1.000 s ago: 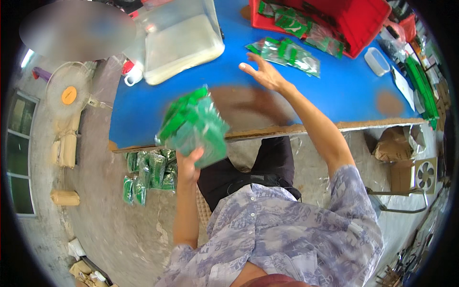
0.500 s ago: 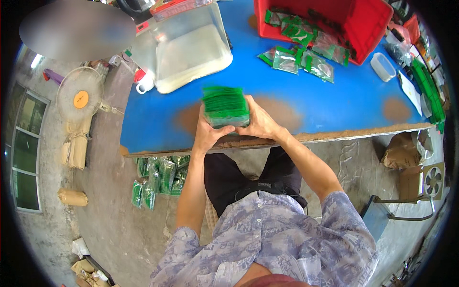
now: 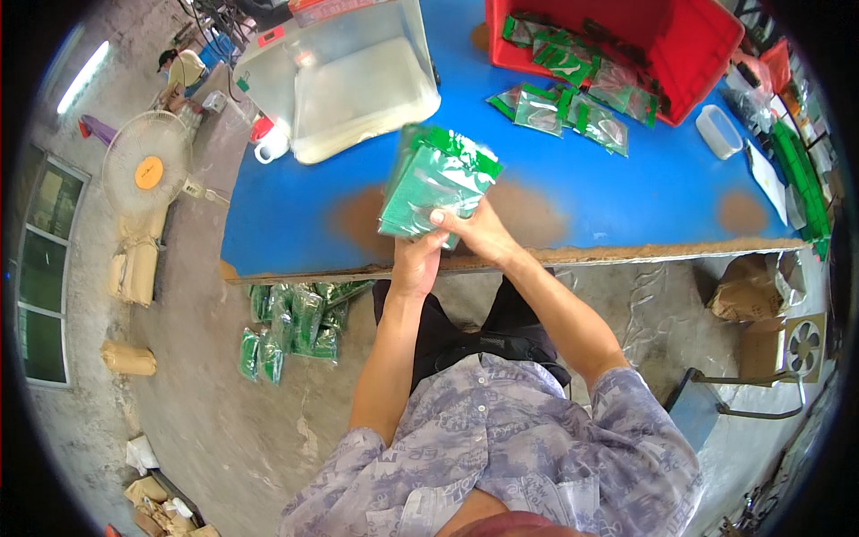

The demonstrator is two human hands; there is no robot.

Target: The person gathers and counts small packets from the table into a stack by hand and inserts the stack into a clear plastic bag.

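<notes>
- Packets, glossy plastic with green headers and see-through fronts, are sitting squared into a stack of packets (image 3: pixel 436 186) above the near edge of the blue table (image 3: pixel 617 192).
- Both hands are gripping that stack: the left hand (image 3: pixel 417 257) is closing on it from underneath, while the right hand (image 3: pixel 479 231) is pinching its lower corner with the thumb lying across the front.
- Rust-brown worn patches are showing on the table's paint, and its near edge is looking raw and crumbly.
- Just beyond the stack, a clear plastic tub (image 3: pixel 351 76) is standing with a white mug (image 3: pixel 267 143) beside it.
- Loose packets (image 3: pixel 562 110) are lying scattered before a red crate (image 3: pixel 653 40) holding more.
- More packets on the floor (image 3: pixel 291 327) are lying in a heap under the table, partly hidden by its edge.
- A standing fan (image 3: pixel 143 170) is showing at the left, bent by the lens.
- How many packets the stack holds is hard to make out.
</notes>
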